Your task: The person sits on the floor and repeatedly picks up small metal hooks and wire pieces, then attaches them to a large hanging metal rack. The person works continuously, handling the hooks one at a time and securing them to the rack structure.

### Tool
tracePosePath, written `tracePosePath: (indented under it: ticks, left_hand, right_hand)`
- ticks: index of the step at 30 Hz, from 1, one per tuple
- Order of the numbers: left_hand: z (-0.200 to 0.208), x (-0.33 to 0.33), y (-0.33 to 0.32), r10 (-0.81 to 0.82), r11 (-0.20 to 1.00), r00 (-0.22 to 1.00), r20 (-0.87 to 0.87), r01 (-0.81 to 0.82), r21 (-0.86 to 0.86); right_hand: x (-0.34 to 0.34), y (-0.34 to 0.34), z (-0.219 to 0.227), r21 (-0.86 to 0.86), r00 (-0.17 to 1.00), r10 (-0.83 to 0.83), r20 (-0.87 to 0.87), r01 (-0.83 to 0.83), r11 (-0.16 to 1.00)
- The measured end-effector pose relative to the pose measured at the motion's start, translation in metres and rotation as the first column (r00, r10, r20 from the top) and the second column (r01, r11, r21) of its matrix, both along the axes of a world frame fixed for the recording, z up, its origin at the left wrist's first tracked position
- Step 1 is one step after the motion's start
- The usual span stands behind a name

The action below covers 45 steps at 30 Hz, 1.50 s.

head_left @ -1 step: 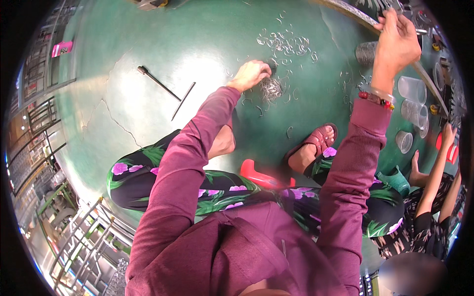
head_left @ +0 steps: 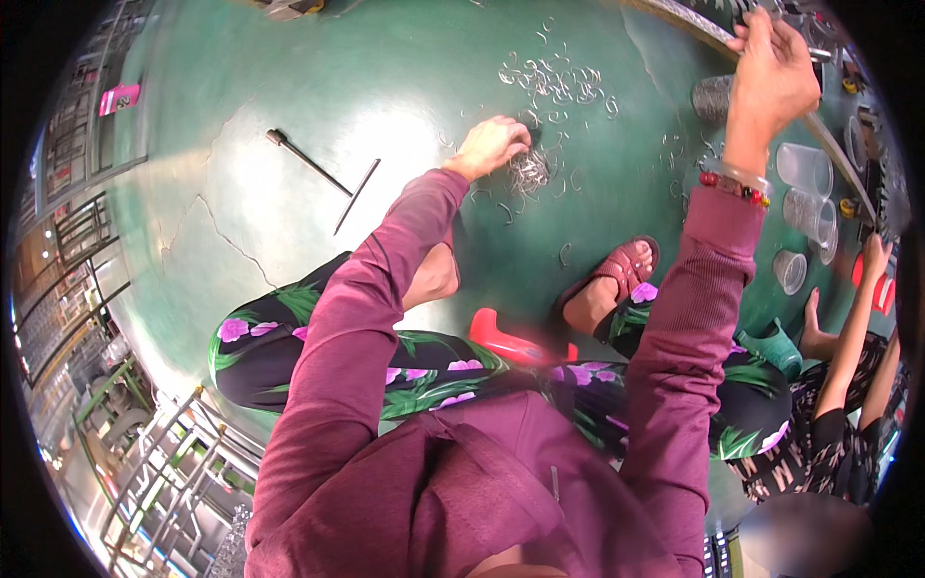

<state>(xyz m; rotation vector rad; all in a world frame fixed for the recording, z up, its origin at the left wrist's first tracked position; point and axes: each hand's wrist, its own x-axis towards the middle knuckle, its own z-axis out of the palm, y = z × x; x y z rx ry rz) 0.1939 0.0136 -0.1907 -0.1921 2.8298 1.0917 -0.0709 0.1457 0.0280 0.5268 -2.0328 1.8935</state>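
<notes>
My left hand (head_left: 493, 146) is low over the green floor, its fingers curled down at the edge of a small heap of curved metal pieces (head_left: 529, 171). What sits between those fingertips is hidden. My right hand (head_left: 777, 75) is raised at the upper right, thumb and fingers pinched together beside a long metal bar (head_left: 696, 26). Whatever the pinch holds is too small or covered to make out. More curved metal pieces (head_left: 554, 79) lie scattered beyond my left hand.
A T-handled tool (head_left: 342, 188) rests on the floor to the left. Clear plastic cups (head_left: 804, 170) stand at the right. There, another person's arm (head_left: 853, 332) reaches toward a red object (head_left: 884, 294). Below me is a red plastic stool (head_left: 515, 347).
My right hand has shifted very slightly upward beside the bar. My left hand stays at the heap.
</notes>
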Motion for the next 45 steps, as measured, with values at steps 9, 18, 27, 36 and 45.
tracePosePath:
  ticks: [9,18,27,36,45]
  left_hand:
    - [0.017,0.005,0.013,-0.279,0.957,0.958,-0.063,0.272,-0.095]
    - [-0.014,0.047,0.031,-0.493,0.839,0.87,0.003,0.477,-0.264]
    - [-0.003,0.039,0.051,-0.339,0.896,0.939,-0.057,0.303,-0.325]
    - [0.019,0.007,0.069,-0.339,0.808,0.906,0.251,0.418,-0.415]
    - [-0.012,0.045,0.117,-0.718,0.664,0.665,-0.204,0.566,-0.488]
  right_hand:
    - [0.015,-0.004,0.017,0.169,0.987,-0.008,-0.159,0.035,0.985]
    - [0.016,0.002,0.018,0.208,0.994,-0.03,-0.105,0.052,0.977]
    - [0.015,-0.001,0.023,0.26,0.982,-0.066,-0.175,0.111,0.959]
    - [0.017,0.0,0.026,0.286,0.984,-0.005,-0.176,0.056,0.956]
    - [0.006,0.0,0.009,0.488,0.942,-0.011,-0.334,0.183,0.854]
